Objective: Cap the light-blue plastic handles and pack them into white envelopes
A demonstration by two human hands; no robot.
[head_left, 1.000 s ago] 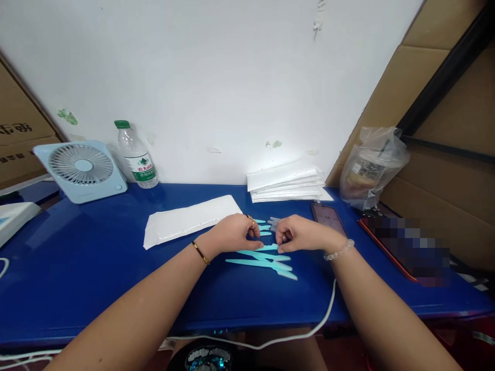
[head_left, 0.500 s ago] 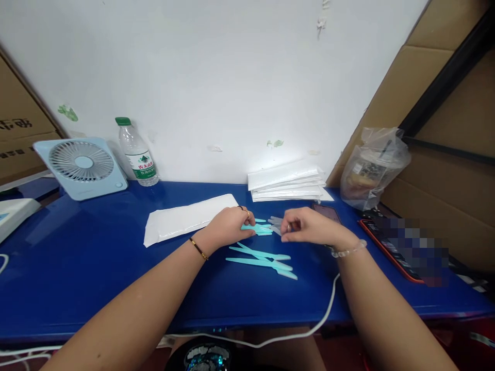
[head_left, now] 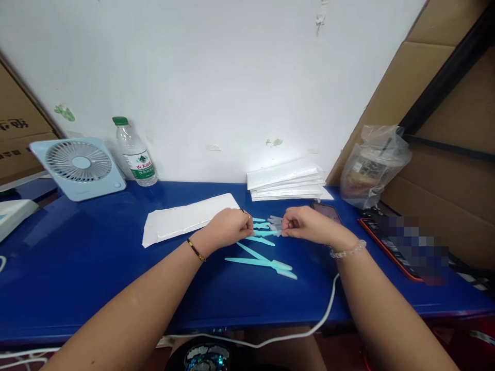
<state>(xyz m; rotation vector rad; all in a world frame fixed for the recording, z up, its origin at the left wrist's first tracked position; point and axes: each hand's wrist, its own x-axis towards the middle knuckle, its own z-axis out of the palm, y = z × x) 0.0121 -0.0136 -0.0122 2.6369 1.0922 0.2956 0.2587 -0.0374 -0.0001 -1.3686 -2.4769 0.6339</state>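
Observation:
My left hand (head_left: 231,225) pinches the near end of a turquoise eyebrow razor (head_left: 265,233), which points right toward my other hand. My right hand (head_left: 305,225) is closed at that razor's far tip, fingertips around a small clear piece that looks like a blade cover. Loose clear covers (head_left: 274,220) lie just behind the fingers. More turquoise razors lie behind and below the held one, partly hidden by my left hand. Nearer me, two razors (head_left: 255,262) cross on the blue table (head_left: 116,288).
A white padded envelope (head_left: 181,220) lies left of my hands, with a stack of them (head_left: 286,180) by the wall. At the back left stand a blue fan (head_left: 81,165) and a water bottle (head_left: 135,154). A phone (head_left: 327,211), bagged drink (head_left: 367,172) and white cable (head_left: 328,309) are rightward.
One razor has gone from the nearer group. My left hand's fingers have drawn together on a razor, now stretched between both hands. The right hand has barely shifted.

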